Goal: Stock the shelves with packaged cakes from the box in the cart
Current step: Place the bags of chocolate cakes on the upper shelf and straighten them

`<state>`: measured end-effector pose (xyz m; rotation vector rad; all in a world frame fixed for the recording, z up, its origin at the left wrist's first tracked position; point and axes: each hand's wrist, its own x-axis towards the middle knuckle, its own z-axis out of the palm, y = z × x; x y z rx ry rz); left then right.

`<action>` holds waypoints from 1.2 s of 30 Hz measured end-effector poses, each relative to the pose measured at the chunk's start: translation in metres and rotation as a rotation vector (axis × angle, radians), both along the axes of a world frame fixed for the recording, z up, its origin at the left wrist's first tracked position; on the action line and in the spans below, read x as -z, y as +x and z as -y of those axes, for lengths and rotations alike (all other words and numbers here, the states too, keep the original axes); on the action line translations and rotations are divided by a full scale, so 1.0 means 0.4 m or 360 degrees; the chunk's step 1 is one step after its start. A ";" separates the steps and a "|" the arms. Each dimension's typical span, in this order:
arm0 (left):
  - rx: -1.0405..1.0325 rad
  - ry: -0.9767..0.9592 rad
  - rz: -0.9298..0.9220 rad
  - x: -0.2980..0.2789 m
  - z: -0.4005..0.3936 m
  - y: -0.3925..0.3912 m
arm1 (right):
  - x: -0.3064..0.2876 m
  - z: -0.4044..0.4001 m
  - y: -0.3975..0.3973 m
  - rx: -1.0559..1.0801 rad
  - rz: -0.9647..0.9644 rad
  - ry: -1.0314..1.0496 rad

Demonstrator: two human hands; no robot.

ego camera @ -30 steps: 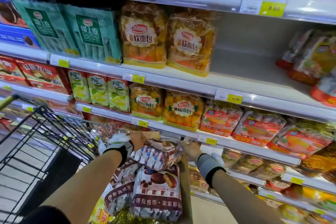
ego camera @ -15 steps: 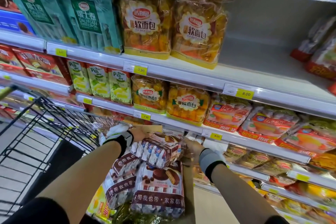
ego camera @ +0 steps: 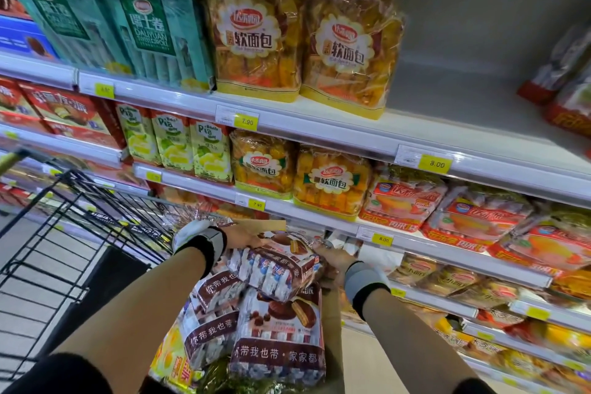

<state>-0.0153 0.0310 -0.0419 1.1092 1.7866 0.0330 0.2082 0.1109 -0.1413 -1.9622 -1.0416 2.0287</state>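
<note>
A brown-and-white cake pack (ego camera: 275,265) is held above the box (ego camera: 331,313) in the cart (ego camera: 80,217), tilted, with one end at each hand. The left hand (ego camera: 243,237) is laid over the pack's top left end, fingers flat and pressed on the wrapper. The right hand (ego camera: 335,261) is wrapped around the right end; its fingertips are hidden behind the pack, so how far they curl cannot be told.

The pack is judged light and soft: thin crinkly film over small wrapped cakes, slippery, easily crushed. It is best taken at both short ends or supported from below, not squeezed in the middle.

More cake packs (ego camera: 278,339) are stacked beneath. The box walls are mostly covered by packs, and its depth cannot be made out. A bare stretch of upper shelf (ego camera: 463,112) is seen at right. The lower shelf stock is blurred, and the cart is cut off at left.
</note>
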 end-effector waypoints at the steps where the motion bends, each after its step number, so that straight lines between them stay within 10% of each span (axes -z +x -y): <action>1: 0.0020 0.0021 -0.0002 0.003 0.002 -0.005 | -0.005 0.002 0.001 0.0010 0.0002 -0.0013; 36: -0.0321 0.0146 0.0144 -0.013 0.125 0.040 | -0.170 0.127 0.076 0.0367 -0.0406 0.0218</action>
